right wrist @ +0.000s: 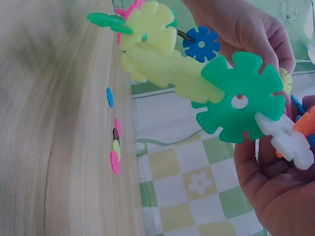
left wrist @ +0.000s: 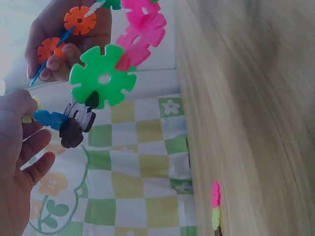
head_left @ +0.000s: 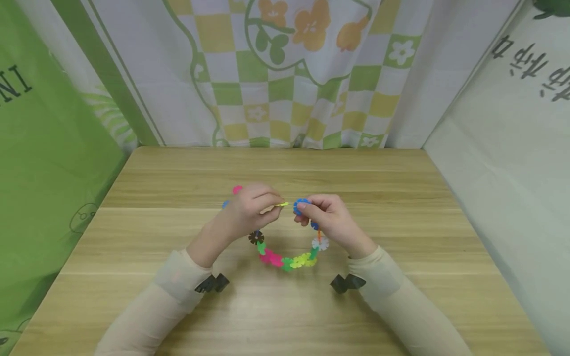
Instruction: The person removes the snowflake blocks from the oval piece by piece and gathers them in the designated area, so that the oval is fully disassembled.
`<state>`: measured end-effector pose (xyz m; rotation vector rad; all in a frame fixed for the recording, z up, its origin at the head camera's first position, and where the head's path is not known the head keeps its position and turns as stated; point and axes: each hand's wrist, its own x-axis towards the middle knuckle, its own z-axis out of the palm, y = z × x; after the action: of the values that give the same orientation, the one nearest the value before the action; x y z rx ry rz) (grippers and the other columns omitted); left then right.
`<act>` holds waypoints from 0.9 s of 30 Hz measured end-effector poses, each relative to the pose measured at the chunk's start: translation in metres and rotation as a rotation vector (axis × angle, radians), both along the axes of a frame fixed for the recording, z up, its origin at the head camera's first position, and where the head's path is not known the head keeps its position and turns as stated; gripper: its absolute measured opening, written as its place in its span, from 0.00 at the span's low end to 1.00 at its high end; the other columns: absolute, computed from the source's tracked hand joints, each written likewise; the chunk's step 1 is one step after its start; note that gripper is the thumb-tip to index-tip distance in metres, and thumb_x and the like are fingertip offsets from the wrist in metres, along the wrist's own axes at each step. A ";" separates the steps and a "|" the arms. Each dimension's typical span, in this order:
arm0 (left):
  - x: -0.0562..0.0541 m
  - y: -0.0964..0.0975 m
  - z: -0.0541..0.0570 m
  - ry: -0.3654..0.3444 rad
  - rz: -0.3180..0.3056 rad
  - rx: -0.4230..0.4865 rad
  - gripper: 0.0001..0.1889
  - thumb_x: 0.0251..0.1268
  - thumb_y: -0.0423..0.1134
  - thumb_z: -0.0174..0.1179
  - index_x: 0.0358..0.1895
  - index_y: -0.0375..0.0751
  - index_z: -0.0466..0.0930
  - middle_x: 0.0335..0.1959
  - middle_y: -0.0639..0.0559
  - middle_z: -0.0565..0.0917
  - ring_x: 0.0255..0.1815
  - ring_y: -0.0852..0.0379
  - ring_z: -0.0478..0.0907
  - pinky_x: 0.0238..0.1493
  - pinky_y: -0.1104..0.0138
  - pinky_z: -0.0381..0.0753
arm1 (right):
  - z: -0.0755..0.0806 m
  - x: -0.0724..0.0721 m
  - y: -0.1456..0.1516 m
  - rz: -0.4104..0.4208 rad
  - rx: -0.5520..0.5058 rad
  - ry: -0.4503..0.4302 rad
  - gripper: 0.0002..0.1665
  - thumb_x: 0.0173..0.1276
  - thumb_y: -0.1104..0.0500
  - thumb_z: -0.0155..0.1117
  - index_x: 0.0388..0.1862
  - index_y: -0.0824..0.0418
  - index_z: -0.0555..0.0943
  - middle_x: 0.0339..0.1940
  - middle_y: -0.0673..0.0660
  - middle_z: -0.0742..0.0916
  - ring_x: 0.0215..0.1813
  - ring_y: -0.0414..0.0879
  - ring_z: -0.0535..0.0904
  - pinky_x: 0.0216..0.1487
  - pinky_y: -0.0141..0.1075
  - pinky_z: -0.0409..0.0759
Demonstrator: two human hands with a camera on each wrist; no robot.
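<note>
My left hand (head_left: pixel 255 210) pinches a yellow snowflake disc (head_left: pixel 282 203) by its edge. Across a small gap, my right hand (head_left: pixel 333 220) grips a blue snowflake disc (head_left: pixel 301 206) between thumb and fingers. A chain of interlocked snowflake discs (head_left: pixel 276 259) hangs in a loop below and links both hands. On the left side, a brown disc (head_left: pixel 256 238) hangs under a blue one (left wrist: pixel 49 118). Toward the right hand come a green disc (right wrist: pixel 236 81), a white disc (right wrist: pixel 290 142) and orange discs (left wrist: pixel 80 20). In the right wrist view the yellow disc's rim (right wrist: pixel 285 80) faces the right hand.
Behind the left hand, a few loose discs lie on the wooden table (head_left: pixel 276 168), including a pink one (head_left: pixel 238 189) and a blue one (right wrist: pixel 110 97). A checked curtain (head_left: pixel 294 109) hangs along the back edge. Fabric panels stand at both sides.
</note>
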<state>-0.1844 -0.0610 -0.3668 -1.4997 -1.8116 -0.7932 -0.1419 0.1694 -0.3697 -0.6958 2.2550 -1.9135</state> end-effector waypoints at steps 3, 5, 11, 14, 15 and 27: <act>-0.003 -0.003 0.001 -0.058 0.002 0.029 0.08 0.51 0.22 0.67 0.36 0.32 0.83 0.32 0.46 0.84 0.32 0.52 0.81 0.37 0.67 0.82 | 0.000 0.000 0.001 0.002 0.000 -0.004 0.15 0.75 0.59 0.58 0.32 0.65 0.84 0.28 0.60 0.86 0.30 0.51 0.79 0.27 0.33 0.74; -0.006 -0.005 0.001 -0.093 0.010 0.046 0.10 0.49 0.21 0.68 0.36 0.32 0.84 0.30 0.46 0.84 0.30 0.53 0.81 0.35 0.67 0.82 | 0.000 0.000 0.001 0.007 0.000 -0.005 0.15 0.75 0.58 0.57 0.32 0.65 0.84 0.28 0.60 0.86 0.31 0.51 0.79 0.27 0.34 0.75; -0.017 -0.016 -0.009 -0.248 0.111 -0.006 0.14 0.51 0.21 0.70 0.43 0.30 0.84 0.34 0.43 0.86 0.30 0.53 0.80 0.31 0.65 0.81 | -0.002 0.000 0.003 0.012 -0.007 0.001 0.15 0.75 0.58 0.57 0.31 0.66 0.84 0.29 0.61 0.85 0.31 0.52 0.80 0.29 0.37 0.78; -0.023 -0.022 -0.018 -0.436 0.195 -0.072 0.16 0.57 0.25 0.68 0.50 0.32 0.83 0.37 0.42 0.86 0.31 0.55 0.80 0.32 0.65 0.81 | -0.001 0.001 0.005 0.010 -0.016 -0.004 0.16 0.75 0.58 0.57 0.31 0.66 0.84 0.29 0.64 0.85 0.31 0.52 0.79 0.30 0.38 0.78; -0.025 -0.025 -0.021 -0.519 0.224 -0.094 0.16 0.60 0.27 0.67 0.52 0.33 0.82 0.37 0.43 0.85 0.31 0.56 0.79 0.31 0.66 0.81 | -0.001 0.001 0.005 0.008 -0.016 -0.005 0.16 0.75 0.58 0.57 0.31 0.65 0.84 0.29 0.65 0.85 0.31 0.52 0.79 0.30 0.37 0.78; -0.052 -0.046 -0.064 -0.966 0.381 -0.294 0.12 0.65 0.32 0.64 0.49 0.35 0.83 0.37 0.47 0.83 0.38 0.52 0.78 0.43 0.58 0.80 | -0.002 0.001 0.006 0.004 0.014 -0.008 0.15 0.75 0.58 0.57 0.30 0.64 0.84 0.29 0.61 0.86 0.31 0.51 0.79 0.27 0.33 0.74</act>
<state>-0.2360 -0.1074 -0.4307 -0.8900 -2.9096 -1.2020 -0.1407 0.1755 -0.3718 -0.6897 2.2580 -1.8934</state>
